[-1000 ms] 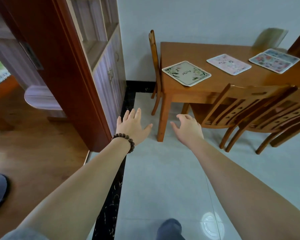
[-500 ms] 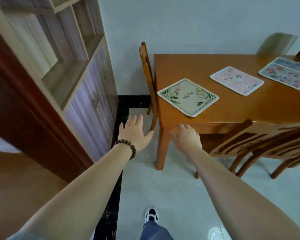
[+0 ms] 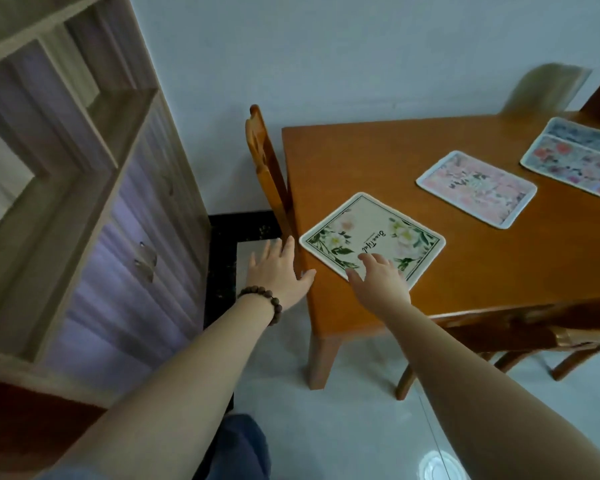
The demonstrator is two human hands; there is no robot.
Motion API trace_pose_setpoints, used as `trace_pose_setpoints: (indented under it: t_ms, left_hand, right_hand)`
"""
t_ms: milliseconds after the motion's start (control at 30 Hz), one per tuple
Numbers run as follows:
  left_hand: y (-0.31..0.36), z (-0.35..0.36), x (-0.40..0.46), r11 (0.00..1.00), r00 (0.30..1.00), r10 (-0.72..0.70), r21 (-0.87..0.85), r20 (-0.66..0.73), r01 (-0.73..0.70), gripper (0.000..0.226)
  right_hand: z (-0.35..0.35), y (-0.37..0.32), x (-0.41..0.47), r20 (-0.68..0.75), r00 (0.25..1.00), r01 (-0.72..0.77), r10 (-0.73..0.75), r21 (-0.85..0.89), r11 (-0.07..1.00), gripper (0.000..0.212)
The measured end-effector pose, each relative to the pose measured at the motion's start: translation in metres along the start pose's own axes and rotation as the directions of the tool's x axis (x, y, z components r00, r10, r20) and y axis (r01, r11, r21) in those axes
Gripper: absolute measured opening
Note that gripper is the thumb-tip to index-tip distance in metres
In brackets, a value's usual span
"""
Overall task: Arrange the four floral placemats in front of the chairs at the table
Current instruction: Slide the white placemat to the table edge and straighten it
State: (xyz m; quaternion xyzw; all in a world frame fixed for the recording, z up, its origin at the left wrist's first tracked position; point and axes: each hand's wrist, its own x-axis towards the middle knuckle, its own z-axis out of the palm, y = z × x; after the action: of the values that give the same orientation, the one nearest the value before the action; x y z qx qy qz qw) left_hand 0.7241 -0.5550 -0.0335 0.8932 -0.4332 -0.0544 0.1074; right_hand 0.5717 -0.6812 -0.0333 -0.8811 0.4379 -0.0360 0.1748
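The right hand (image 3: 378, 282) hung spread and empty over the near corner of the green-leafed placemat (image 3: 371, 239), fingertips on or just above its edge; contact could not be told. That mat lay skewed near the bench (image 3: 378, 168) corner, beside the side chair (image 3: 267, 174), probably why it was being reached for: it wanted squaring to that seat. The left hand (image 3: 278, 271) was open too, flat beside the bench edge, holding nothing, perhaps ready to catch the mat's other side. A pink placemat (image 3: 477, 187) lay farther along, and two overlapping floral placemats (image 3: 575, 157) sat at the far right, apparently not yet dealt out.
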Motion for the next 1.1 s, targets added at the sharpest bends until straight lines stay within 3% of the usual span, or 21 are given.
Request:
trace_pose_setpoints:
  t_ms: [233, 433, 733, 933, 1100]
  left_hand:
    - [-0.008, 0.02, 0.119, 0.989, 0.985, 0.15, -0.007, 0.089, -0.15, 0.086]
    - [-0.015, 0.028, 0.254, 0.947, 0.923, 0.315, -0.011, 0.22, -0.32, 0.083]
    - [0.002, 0.032, 0.395, 0.778, 0.708, 0.595, -0.052, 0.38, -0.626, 0.082]
    - [0.033, 0.053, 0.411, 0.636, 0.536, 0.719, -0.106, 0.443, -0.765, 0.083]
    - [0.051, 0.069, 0.411, 0.571, 0.458, 0.755, -0.126, 0.469, -0.811, 0.084]
  right_hand:
    - [0.015, 0.0, 0.093, -0.048, 0.991, -0.128, 0.129, 0.018, 0.992, 0.055]
    - [0.028, -0.01, 0.187, -0.089, 0.927, -0.358, 0.364, 0.079, 0.931, 0.055]
    - [0.03, -0.031, 0.26, -0.121, 0.722, -0.659, 0.681, 0.179, 0.731, 0.054]
    - [0.035, -0.013, 0.243, -0.115, 0.553, -0.796, 0.825, 0.217, 0.565, 0.054]
    - [0.041, 0.002, 0.226, -0.11, 0.45, -0.853, 0.886, 0.24, 0.463, 0.054]
